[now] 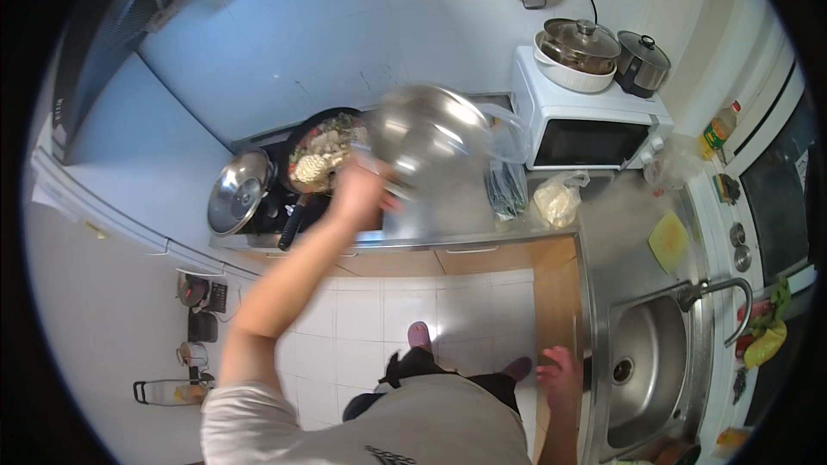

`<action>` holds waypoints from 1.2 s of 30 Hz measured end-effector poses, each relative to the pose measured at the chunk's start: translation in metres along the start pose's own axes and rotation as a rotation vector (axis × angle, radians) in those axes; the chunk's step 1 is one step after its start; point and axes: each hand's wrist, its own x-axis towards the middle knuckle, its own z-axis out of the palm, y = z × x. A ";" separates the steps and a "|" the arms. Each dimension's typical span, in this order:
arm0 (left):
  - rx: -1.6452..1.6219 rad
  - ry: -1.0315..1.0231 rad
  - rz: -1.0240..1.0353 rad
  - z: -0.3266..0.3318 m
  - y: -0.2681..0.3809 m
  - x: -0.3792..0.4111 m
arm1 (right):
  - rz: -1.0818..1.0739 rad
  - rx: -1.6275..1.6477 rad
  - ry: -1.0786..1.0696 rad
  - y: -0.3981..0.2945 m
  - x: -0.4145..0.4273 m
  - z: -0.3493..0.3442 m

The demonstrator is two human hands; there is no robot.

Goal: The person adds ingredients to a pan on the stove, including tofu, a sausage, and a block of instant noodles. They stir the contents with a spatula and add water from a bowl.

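My left hand (362,190) is blurred by movement. It reaches across the front right side of a dark frying pan (295,223), and the blur hides what its fingers hold. Inside the pan lie a block of dried noodles (310,169) and a mix of chopped food (333,135) with red and green bits. Just beyond my left hand is a large shiny metal bowl or lid (429,129), also blurred; whether the hand grips it cannot be told. My right hand (559,371) hangs low beside the sink counter, fingers apart and holding nothing.
A lid (239,192) leans on the stove left of the pan. Bagged green vegetables (506,190) and a bag of pale yellow food (559,201) lie before the microwave (591,135). A cutting board (669,241) lies behind the sink (649,368).
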 end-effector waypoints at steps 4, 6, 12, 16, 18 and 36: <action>0.139 -0.493 -0.076 0.211 -0.045 -0.121 | -0.192 0.190 -0.046 -0.048 -0.005 -0.064; 0.209 -0.811 -0.028 0.302 -0.089 -0.163 | -0.217 0.264 -0.010 -0.069 -0.009 -0.108; 0.187 -1.384 -0.209 0.461 -0.138 -0.241 | -0.090 0.295 0.533 0.007 0.013 -0.308; 0.668 -1.054 0.802 0.547 -0.131 -0.243 | -0.011 0.530 0.667 0.001 -0.010 -0.351; 0.809 -0.900 0.986 0.591 -0.119 -0.237 | -0.076 0.623 0.722 0.015 -0.010 -0.366; 0.977 -1.254 1.086 0.706 -0.175 -0.225 | -0.075 0.841 0.764 0.026 0.079 -0.384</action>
